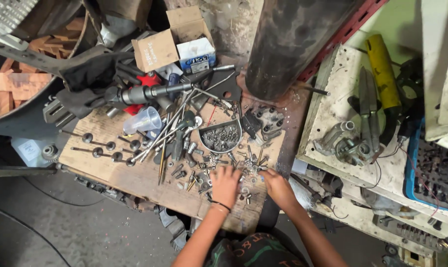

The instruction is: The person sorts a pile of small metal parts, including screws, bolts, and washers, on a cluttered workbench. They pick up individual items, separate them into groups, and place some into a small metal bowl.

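Observation:
My left hand (pixel 225 185) lies palm down on a wooden board (pixel 135 173), fingers spread over a scatter of small bolts and nuts (pixel 204 170). A dark band circles that wrist. My right hand (pixel 276 185) rests at the board's right edge, fingers curled among more small metal parts (pixel 251 168); whether it grips one I cannot tell. Just beyond both hands sits a half-round metal dish (pixel 220 137) filled with screws.
Several engine valves (pixel 103 148) lie at the board's left, long rods (pixel 169 128) and a clear plastic cup (pixel 144 120) behind. Cardboard boxes (pixel 157 49) and a power tool (pixel 145 92) stand at the back. A dark cylinder (pixel 288 44) rises right of centre. A white bench (pixel 332 104) with tools and a blue tray (pixel 434 173) sit right.

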